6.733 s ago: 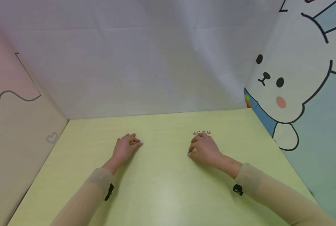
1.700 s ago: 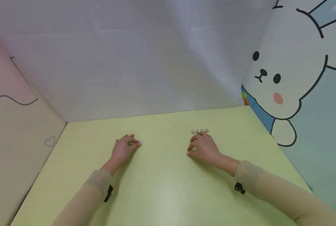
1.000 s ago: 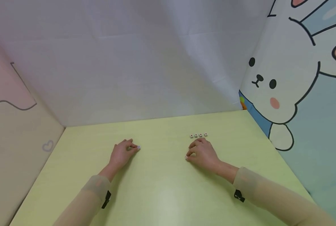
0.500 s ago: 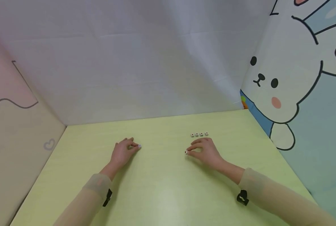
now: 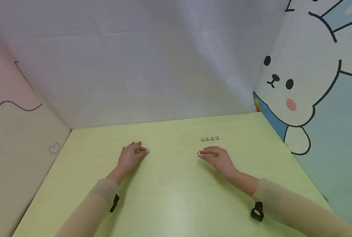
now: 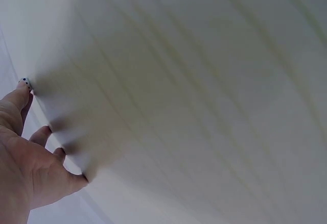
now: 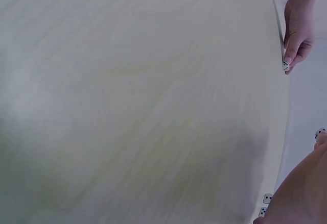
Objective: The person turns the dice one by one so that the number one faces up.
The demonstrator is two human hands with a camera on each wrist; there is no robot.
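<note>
My left hand [image 5: 129, 158] pinches a small white die [image 5: 147, 150] between thumb and forefinger, low at the tabletop; its other fingertips touch the table in the left wrist view. My right hand [image 5: 220, 160] holds another white die [image 5: 198, 154] at the tips of thumb and forefinger, with a red dot facing up. That die seems raised off the table. Just behind the right hand stands a straight row of several dice [image 5: 207, 139], red dots on top. Part of the row [image 7: 267, 198] also shows beside the right hand in the right wrist view.
The pale yellow table [image 5: 170, 184] extends around both hands. A white cloth wall [image 5: 152, 72] rises at its back edge. Printed side panels stand left and right, the right one with a rabbit drawing [image 5: 291, 75].
The right hand has lifted its die from the table and moved it back, nearer the row. The left hand keeps its place and its die. The head view shifts slightly.
</note>
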